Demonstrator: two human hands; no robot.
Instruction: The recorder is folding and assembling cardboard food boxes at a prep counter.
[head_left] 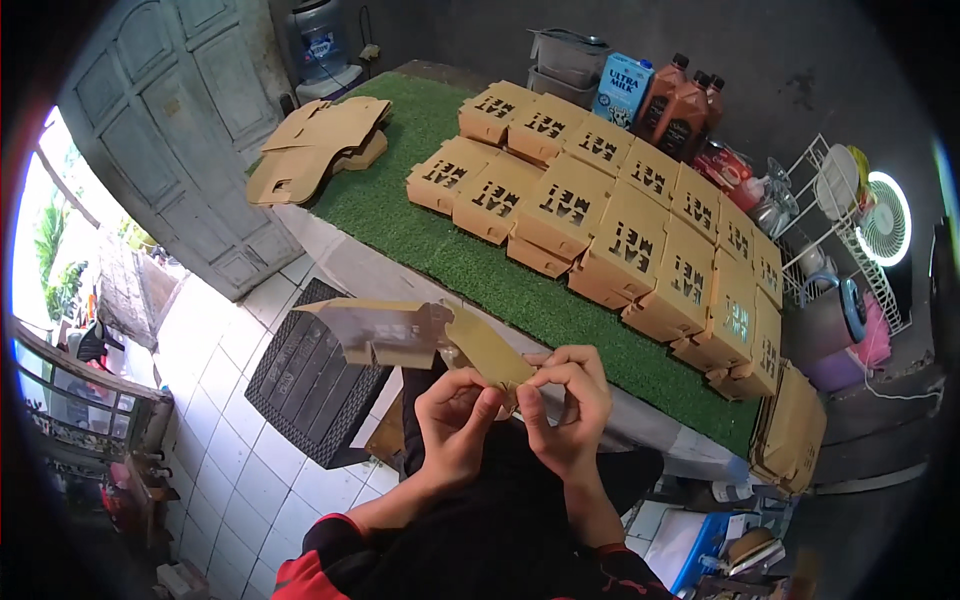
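Left hand [455, 425] and right hand [572, 408] pinch the cardboard [488, 345] at its four-o'clock end, fingertips closed, apparently steadying a fold.

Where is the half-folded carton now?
The half-folded carton is left of the head view's centre, its right end held by the left hand and right hand, near the green mat.

Table [668, 458] covered by a green grass-like mat [395, 235]. Folded cardboard boxes [568, 198] stand closely in rows across its middle and right. Flat cardboard sheets [318, 125] lie overlapping at the left end. Behind the boxes stand a blue carton [620, 92] and brown bottles [682, 118], bases hidden.
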